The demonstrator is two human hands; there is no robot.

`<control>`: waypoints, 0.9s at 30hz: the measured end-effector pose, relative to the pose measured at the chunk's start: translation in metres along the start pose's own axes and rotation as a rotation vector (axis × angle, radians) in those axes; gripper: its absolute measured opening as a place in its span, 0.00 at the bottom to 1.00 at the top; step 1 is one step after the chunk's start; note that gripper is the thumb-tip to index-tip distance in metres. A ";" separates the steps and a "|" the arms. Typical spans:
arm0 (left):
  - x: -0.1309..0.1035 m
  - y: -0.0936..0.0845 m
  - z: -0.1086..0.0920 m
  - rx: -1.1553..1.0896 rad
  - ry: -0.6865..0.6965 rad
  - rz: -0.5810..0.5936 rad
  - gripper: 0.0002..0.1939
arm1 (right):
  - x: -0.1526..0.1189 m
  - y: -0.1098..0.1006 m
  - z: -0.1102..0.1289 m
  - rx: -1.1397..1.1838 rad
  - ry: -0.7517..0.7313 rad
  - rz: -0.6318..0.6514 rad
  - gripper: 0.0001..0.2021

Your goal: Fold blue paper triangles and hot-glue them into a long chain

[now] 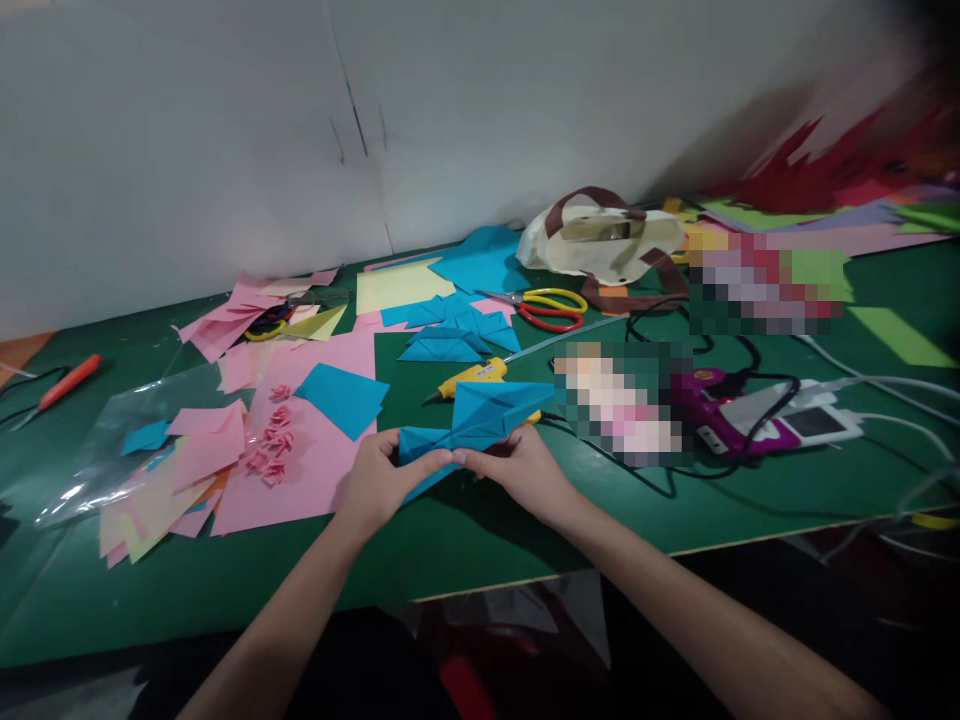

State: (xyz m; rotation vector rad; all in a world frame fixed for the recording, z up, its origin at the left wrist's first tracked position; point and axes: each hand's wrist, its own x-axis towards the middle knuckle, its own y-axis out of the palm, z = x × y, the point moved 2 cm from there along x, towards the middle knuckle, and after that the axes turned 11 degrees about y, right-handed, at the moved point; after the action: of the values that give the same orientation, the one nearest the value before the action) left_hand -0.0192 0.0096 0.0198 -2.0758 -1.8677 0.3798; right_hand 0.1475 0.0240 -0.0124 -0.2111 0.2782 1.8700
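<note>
Both hands pinch one folded blue paper piece (495,412) above the near edge of the green tabletop (285,585): the left hand (386,475) grips its left end, the right hand (525,465) its lower right side, thumbs nearly meeting at the middle. Pressing or pulling unevenly there could tear the paper or set a crease askew, I judge. The yellow glue gun (474,377) lies just beyond the piece, its nozzle pointing left; if it is hot, a reach forward could scorch the paper or burn a finger. The right hand partly hides its handle.

A clear glue stick (574,334) juts from the gun's back, and red-and-yellow-handled scissors (519,299) lie just past it. Folded blue pieces (444,345) sit behind the gun, so it stands between them and the hands. To the left, small pink paper roses (276,440) rest on a pink sheet (319,495) near the left hand; a careless sweep could crush them. A purple power strip (709,436) occupies the right side.
</note>
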 end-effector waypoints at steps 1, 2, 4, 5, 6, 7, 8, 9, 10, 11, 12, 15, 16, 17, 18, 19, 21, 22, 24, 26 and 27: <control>0.000 0.001 0.000 0.025 -0.011 -0.022 0.16 | -0.001 0.002 0.000 0.001 -0.001 0.007 0.12; 0.000 0.001 -0.001 0.041 -0.014 -0.032 0.16 | -0.002 0.004 0.000 -0.001 -0.001 0.011 0.12; 0.000 0.002 -0.003 0.057 0.007 -0.039 0.17 | -0.003 0.005 0.000 -0.005 -0.001 0.019 0.12; 0.000 0.003 -0.004 0.064 0.024 -0.040 0.17 | -0.004 0.006 0.000 -0.001 -0.005 0.028 0.12; 0.000 0.003 -0.004 0.071 0.042 -0.042 0.17 | -0.004 0.006 0.000 0.008 -0.013 0.044 0.11; -0.001 0.003 -0.004 0.075 0.061 -0.043 0.17 | -0.004 0.006 0.000 0.020 -0.023 0.060 0.11; -0.001 0.003 -0.004 0.078 0.080 -0.043 0.17 | -0.004 0.006 0.000 0.035 -0.032 0.075 0.11; -0.001 0.003 -0.005 0.080 0.097 -0.042 0.16 | -0.004 0.005 0.000 0.047 -0.039 0.087 0.11; -0.001 0.002 -0.005 0.083 0.111 -0.042 0.16 | -0.003 0.005 -0.001 0.056 -0.042 0.093 0.11; -0.001 0.002 -0.005 0.088 0.123 -0.044 0.15 | -0.003 0.005 -0.001 0.062 -0.044 0.093 0.11; -0.002 0.002 -0.005 0.096 0.137 -0.048 0.15 | -0.003 0.005 -0.001 0.067 -0.048 0.088 0.10; -0.003 0.002 -0.008 0.136 0.178 -0.071 0.15 | -0.002 0.005 -0.001 0.069 -0.070 0.045 0.08; -0.004 0.002 -0.009 0.152 0.193 -0.079 0.15 | -0.002 0.005 0.000 0.066 -0.071 0.026 0.08; -0.004 0.003 -0.011 0.167 0.209 -0.087 0.14 | -0.002 0.005 0.000 0.060 -0.066 0.008 0.08; -0.005 0.003 -0.012 0.179 0.227 -0.096 0.14 | -0.002 0.006 0.001 0.058 -0.059 -0.010 0.09; -0.005 0.004 -0.013 0.188 0.246 -0.104 0.13 | -0.002 0.006 0.002 0.059 -0.051 -0.026 0.09; -0.006 0.005 -0.014 0.197 0.286 -0.122 0.13 | -0.002 0.006 0.004 0.056 -0.046 -0.059 0.10; -0.007 0.005 -0.014 0.200 0.304 -0.130 0.12 | -0.003 0.006 0.005 0.048 -0.048 -0.073 0.10; -0.008 0.005 -0.015 0.208 0.335 -0.138 0.12 | -0.005 0.006 0.006 0.024 -0.046 -0.094 0.10; -0.010 0.006 -0.016 0.227 0.359 -0.135 0.11 | -0.007 0.005 0.005 0.003 -0.032 -0.103 0.10; -0.011 0.006 -0.016 0.237 0.370 -0.130 0.11 | -0.007 0.005 0.005 -0.002 -0.025 -0.105 0.11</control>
State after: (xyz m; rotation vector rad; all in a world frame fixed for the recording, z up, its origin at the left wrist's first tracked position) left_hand -0.0083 -0.0024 0.0322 -1.7217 -1.6377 0.1606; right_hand 0.1450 0.0174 -0.0053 -0.2003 0.2434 1.7683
